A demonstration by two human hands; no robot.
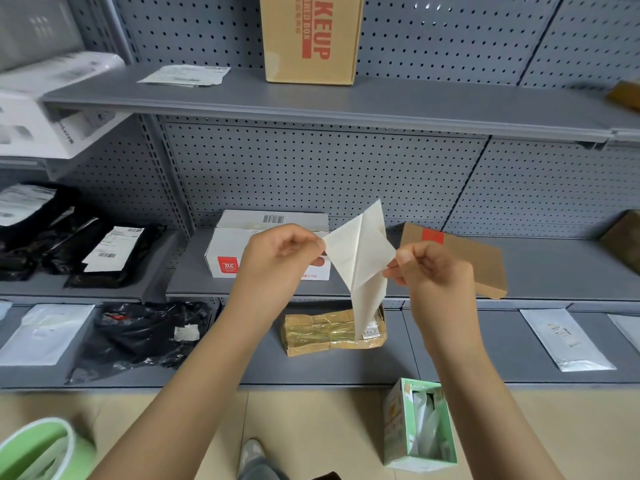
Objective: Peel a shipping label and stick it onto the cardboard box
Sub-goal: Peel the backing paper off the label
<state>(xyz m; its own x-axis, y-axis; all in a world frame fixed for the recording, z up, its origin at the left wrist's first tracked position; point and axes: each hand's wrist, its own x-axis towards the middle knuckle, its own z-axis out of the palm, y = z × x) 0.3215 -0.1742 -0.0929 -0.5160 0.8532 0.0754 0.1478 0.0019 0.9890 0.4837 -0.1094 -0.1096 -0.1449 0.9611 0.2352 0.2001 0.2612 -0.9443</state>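
Observation:
I hold a pale shipping label (358, 258) in the air in front of the middle shelf. My left hand (280, 261) pinches its left corner and my right hand (433, 268) pinches its right edge; the sheet is creased and partly split into two layers, hanging down between them. Behind my left hand a white cardboard box (242, 251) with a red logo and a barcode sits on the middle shelf. A flat brown cardboard box (464, 258) with a red patch lies behind my right hand. A tall brown box (311, 36) stands on the top shelf.
A tape-wrapped brown parcel (332, 332) lies on the lower shelf below the label. Black bags (138, 336) and white mailers (568, 341) fill the shelves. A green bin (38, 452) and a green carton of strips (420, 427) stand on the floor.

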